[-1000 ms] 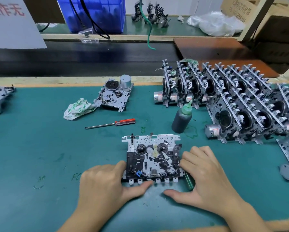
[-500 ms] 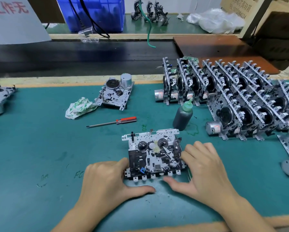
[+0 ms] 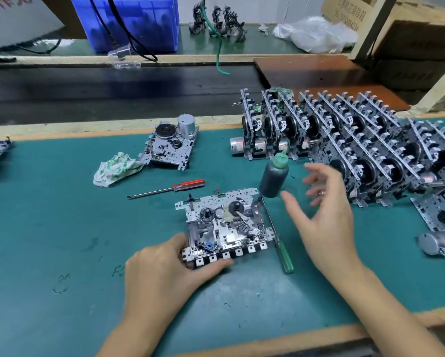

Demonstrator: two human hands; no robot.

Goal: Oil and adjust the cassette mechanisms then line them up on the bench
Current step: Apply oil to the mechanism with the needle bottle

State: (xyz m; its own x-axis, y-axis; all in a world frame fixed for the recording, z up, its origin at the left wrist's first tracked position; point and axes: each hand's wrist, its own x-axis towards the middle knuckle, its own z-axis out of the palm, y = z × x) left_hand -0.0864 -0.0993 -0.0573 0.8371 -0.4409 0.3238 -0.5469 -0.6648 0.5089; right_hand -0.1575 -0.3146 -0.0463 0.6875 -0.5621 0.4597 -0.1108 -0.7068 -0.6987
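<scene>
The right hand (image 3: 327, 215) is hovering with fingers spread, just right of the upright oil bottle (image 3: 274, 177). The left hand (image 3: 164, 269) is gripping the near-left corner of the cassette mechanism (image 3: 226, 222), so the right is nearer the bottle.

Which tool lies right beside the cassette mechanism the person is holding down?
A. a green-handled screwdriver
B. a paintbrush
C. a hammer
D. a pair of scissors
A: the green-handled screwdriver lies along the right edge of the cassette mechanism held by the left hand.
</scene>
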